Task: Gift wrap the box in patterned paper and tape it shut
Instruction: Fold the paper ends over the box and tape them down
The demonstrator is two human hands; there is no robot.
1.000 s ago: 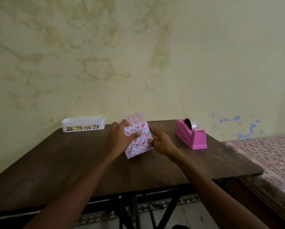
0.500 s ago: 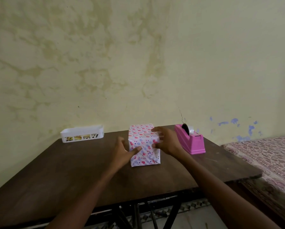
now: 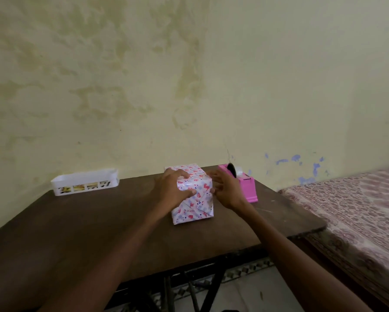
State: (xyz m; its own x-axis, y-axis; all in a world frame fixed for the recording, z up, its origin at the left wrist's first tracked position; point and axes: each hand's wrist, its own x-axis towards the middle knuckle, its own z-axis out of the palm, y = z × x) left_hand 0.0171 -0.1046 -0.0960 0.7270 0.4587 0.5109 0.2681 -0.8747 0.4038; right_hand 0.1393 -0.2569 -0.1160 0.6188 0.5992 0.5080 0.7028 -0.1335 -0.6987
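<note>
Grasping the wrapped box (image 3: 194, 207) on the worktop (image 3: 94, 224) is the left grip (image 3: 173, 190); the right grip (image 3: 227, 191), released, touches its right side.

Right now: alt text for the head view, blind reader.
A left hand grips the top of a box wrapped in patterned paper on a dark table; the open right hand touches its right side. A pink tape dispenser stands behind the right hand, a white basket far left.
</note>
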